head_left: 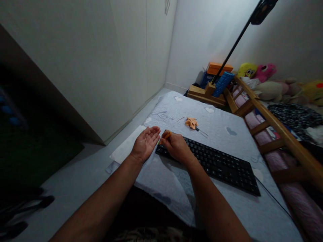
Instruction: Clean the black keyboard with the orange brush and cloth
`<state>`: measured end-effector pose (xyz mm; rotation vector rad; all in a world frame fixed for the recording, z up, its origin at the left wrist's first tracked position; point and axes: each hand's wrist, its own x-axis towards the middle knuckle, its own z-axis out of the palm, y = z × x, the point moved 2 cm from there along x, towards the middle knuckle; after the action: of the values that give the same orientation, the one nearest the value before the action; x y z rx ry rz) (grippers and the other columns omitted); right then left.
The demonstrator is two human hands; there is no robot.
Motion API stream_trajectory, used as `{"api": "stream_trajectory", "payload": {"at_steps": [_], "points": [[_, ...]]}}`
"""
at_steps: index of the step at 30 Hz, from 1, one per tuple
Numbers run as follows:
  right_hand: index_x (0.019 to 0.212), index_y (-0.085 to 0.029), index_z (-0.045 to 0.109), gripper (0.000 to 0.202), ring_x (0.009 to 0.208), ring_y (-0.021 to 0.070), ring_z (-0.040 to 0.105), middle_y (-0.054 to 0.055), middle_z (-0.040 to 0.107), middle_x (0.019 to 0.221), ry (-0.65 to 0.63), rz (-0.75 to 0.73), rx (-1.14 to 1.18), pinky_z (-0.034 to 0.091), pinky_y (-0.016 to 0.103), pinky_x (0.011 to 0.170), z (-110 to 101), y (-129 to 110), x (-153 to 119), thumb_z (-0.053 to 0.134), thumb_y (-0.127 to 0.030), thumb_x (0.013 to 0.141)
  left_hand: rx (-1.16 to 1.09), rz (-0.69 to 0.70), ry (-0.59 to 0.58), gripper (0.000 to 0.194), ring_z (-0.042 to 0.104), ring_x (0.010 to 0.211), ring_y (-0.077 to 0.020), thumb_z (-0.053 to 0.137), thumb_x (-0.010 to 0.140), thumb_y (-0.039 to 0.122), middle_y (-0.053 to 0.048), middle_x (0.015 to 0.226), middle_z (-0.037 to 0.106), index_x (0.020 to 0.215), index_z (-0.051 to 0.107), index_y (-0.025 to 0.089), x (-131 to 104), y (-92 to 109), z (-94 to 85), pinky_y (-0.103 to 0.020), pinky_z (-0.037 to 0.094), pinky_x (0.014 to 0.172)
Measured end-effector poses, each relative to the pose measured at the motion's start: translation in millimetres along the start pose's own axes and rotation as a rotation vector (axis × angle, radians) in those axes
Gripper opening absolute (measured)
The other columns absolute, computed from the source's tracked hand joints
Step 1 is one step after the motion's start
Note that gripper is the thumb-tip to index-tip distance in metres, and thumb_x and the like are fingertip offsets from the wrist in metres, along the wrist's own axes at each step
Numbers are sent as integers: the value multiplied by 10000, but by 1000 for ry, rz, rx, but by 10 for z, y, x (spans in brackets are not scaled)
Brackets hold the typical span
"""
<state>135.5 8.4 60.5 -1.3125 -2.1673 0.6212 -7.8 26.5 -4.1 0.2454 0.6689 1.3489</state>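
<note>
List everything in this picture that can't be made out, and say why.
Head view: most of the orange item, hidden by the right hand.
Head view: the letters on the keyboard, too small and dim.
Head view: the top of the black device on the pole, cut off by the upper edge.

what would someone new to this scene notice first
The long black keyboard stands out first, lying slantwise on the pale, heart-printed cloth. Next come the two bare hands at its left end: the right hand gripping something orange, the left hand palm up beside it.
</note>
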Motion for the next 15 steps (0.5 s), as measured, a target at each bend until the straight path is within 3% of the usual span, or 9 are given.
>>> {"api": "stream_trajectory", "payload": {"at_steps": [5,10,15], "points": [[888,-205,600,85,719,164,615,23,694,777,55,24,-20,418,261,713,-5,6,-33,549,-174,948,2,8,20,190,640,1205,-223,596,895,314,-104,1052,738,941,716,174,2,4,4,-397,425,1127],[859,-205,599,87,672,150,600,0,673,731,-19,10,26,410,255,692,22,-35,-85,572,-180,938,5,1,5,204,641,1201,-224,607,892,333,-111,1068,738,942,717,168,-3,4,6,-381,427,1122],[860,-197,627,104,746,149,645,15,707,796,-73,-5,174,450,256,748,18,-40,-170,561,-174,937,7,-2,4,208,639,1202,-221,602,898,332,-109,1076,739,938,721,166,-14,11,17,-377,422,1124]]}}
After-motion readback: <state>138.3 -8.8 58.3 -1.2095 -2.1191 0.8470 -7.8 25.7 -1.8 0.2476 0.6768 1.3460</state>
